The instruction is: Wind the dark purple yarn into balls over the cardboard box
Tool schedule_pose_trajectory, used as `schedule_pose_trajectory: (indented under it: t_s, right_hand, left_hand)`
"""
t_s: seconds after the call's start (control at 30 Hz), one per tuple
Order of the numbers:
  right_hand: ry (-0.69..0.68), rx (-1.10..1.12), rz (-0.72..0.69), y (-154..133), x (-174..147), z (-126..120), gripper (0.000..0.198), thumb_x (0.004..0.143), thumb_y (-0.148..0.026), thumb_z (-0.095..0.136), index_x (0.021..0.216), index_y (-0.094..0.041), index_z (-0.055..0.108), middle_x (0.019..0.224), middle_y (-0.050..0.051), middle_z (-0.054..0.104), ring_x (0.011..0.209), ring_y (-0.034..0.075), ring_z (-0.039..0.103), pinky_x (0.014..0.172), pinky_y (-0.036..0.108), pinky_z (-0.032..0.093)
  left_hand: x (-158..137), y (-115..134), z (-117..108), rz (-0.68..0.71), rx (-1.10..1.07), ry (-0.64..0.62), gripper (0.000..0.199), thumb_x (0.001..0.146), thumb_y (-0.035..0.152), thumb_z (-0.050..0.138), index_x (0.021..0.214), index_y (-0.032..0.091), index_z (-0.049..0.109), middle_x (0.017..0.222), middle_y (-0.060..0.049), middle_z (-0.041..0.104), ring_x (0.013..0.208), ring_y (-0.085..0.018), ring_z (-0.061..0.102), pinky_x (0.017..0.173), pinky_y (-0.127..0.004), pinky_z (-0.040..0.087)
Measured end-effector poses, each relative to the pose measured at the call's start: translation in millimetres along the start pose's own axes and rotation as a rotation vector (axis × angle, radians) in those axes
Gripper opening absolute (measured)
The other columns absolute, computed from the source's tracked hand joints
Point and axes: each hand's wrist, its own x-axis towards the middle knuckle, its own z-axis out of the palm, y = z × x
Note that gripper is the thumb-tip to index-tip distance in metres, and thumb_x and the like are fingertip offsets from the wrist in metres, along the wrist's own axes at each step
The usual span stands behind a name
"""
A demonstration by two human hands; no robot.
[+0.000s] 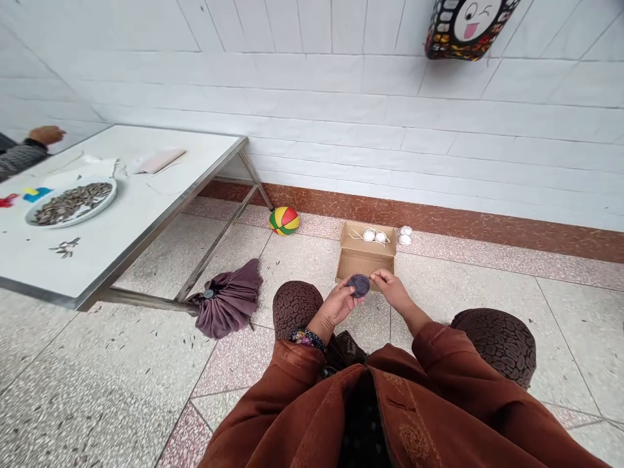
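Note:
A small dark grey-purple ball, seemingly of yarn (359, 285), rests in my left hand (340, 303), with the fingers curled round it. Just right of the ball, my right hand (392, 291) has its thumb and fingers pinched together; whatever they hold is too fine to make out. Both hands are in front of an open cardboard box (361, 264) on the floor. Two white balls (374, 235) with loose white strands lie on its raised lid part. Beside the box, on the right, are two more white balls (404, 235).
To the left stands a white table (160, 201) with a plate of seeds (111, 195) and a pink booklet-like item (163, 161). Another person's hand (47, 134) shows behind it. A colourful ball (284, 221) and a purple cloth bag (234, 299) are on the floor near its legs.

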Motion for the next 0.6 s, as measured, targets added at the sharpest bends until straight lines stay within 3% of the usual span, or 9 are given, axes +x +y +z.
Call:
schedule_pose_trajectory:
  t_s: [0.17, 0.27, 0.33, 0.4, 0.5, 0.6]
  right_hand:
    - [-0.049, -0.066, -0.144, -15.9, -34.4, 3.3, 0.035, 0.097, -0.051, 0.046, 0.090, -0.024, 0.067, 0.074, 0.001, 0.064, 0.070, 0.020, 0.061, 0.070, 0.032, 0.050]
    - [-0.126, -0.163, -0.280, -43.9, -37.6, -16.0, 0.026, 0.098, -0.041, 0.050, 0.093, -0.023, 0.069, 0.087, 0.005, 0.069, 0.082, 0.021, 0.064, 0.079, 0.034, 0.050]
    - [-0.214, -0.209, -0.370, -64.2, -36.5, -32.5, 0.022, 0.098, -0.037, 0.054, 0.091, -0.023, 0.070, 0.087, 0.005, 0.068, 0.082, 0.020, 0.064, 0.078, 0.033, 0.050]
    - [-0.220, -0.228, -0.421, -80.5, -33.4, -49.4, 0.021, 0.098, -0.035, 0.055, 0.092, -0.024, 0.071, 0.088, 0.004, 0.067, 0.082, 0.019, 0.063, 0.077, 0.032, 0.048]
    - [-0.174, -0.217, -0.439, -89.9, -23.2, -73.2, 0.019, 0.098, -0.033, 0.057, 0.091, -0.024, 0.072, 0.085, 0.003, 0.067, 0.081, 0.019, 0.062, 0.077, 0.032, 0.047]
    - [-0.072, -0.166, -0.384, -79.1, -12.2, -87.2, 0.016, 0.094, -0.030, 0.060, 0.087, -0.023, 0.072, 0.084, 0.003, 0.067, 0.081, 0.019, 0.061, 0.079, 0.032, 0.047]
  left_hand:
    - [3.8, 24.7, 22.6, 0.066, -0.003, 0.083, 0.040, 0.071, 0.030, 0.084, 0.105, 0.016, 0.067, 0.108, -0.008, 0.070, 0.091, -0.016, 0.064, 0.088, -0.032, 0.051]
    - [9.4, 35.4, 40.8, 0.133, 0.149, 0.114, 0.042, 0.072, 0.033, 0.083, 0.106, 0.017, 0.065, 0.109, -0.007, 0.069, 0.090, -0.015, 0.063, 0.081, -0.030, 0.051]
    - [13.1, 36.6, 53.2, 0.214, 0.321, 0.157, 0.045, 0.070, 0.031, 0.084, 0.109, 0.019, 0.065, 0.109, -0.006, 0.068, 0.094, -0.017, 0.063, 0.084, -0.031, 0.050]
    - [15.4, 32.5, 63.8, 0.267, 0.480, 0.182, 0.050, 0.067, 0.029, 0.085, 0.112, 0.019, 0.064, 0.108, -0.006, 0.069, 0.098, -0.018, 0.062, 0.089, -0.032, 0.049]
    - [12.5, 21.7, 75.6, 0.258, 0.552, 0.113, 0.060, 0.065, 0.027, 0.086, 0.119, 0.020, 0.061, 0.110, -0.006, 0.067, 0.099, -0.019, 0.061, 0.091, -0.033, 0.048]
    - [1.4, 14.5, 84.8, 0.188, 0.481, -0.018, 0.068, 0.067, 0.027, 0.084, 0.130, 0.023, 0.057, 0.117, -0.007, 0.065, 0.101, -0.018, 0.061, 0.086, -0.030, 0.048]
